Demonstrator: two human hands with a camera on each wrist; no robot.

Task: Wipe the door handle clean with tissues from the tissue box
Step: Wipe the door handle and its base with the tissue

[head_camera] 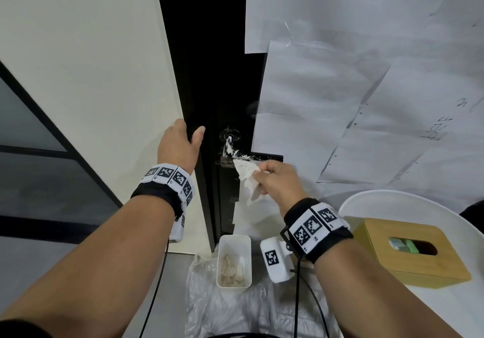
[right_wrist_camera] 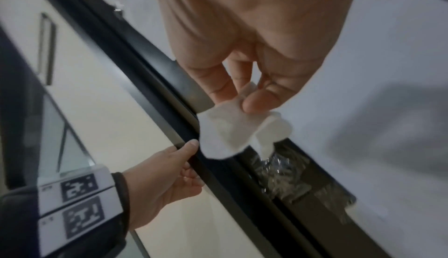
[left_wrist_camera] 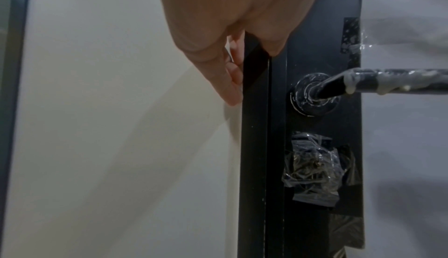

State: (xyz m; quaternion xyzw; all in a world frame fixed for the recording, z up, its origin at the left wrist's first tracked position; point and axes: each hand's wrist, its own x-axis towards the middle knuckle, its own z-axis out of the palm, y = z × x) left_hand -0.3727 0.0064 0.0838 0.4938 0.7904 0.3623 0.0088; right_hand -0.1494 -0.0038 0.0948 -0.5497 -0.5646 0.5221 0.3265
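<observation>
The black lever door handle [head_camera: 230,147] [left_wrist_camera: 378,82] on the dark door is smeared with white paste. My right hand [head_camera: 272,180] [right_wrist_camera: 244,99] pinches a crumpled white tissue [head_camera: 247,178] [right_wrist_camera: 230,132] just below and right of the handle, its top corner at the lever. My left hand [head_camera: 180,144] [left_wrist_camera: 232,66] [right_wrist_camera: 179,166] grips the black door edge [left_wrist_camera: 254,128] left of the handle, thumb on the front, fingers wrapped behind. A wooden tissue box [head_camera: 411,251] sits on a white round table [head_camera: 392,201] at the lower right.
A white bin [head_camera: 234,264] holding used tissues stands on clear plastic sheeting [head_camera: 222,311] on the floor below the handle. White paper sheets [head_camera: 366,89] cover the door on the right. Crinkled plastic is taped over the lock [left_wrist_camera: 312,168] beneath the handle. A cream wall [head_camera: 91,75] lies to the left.
</observation>
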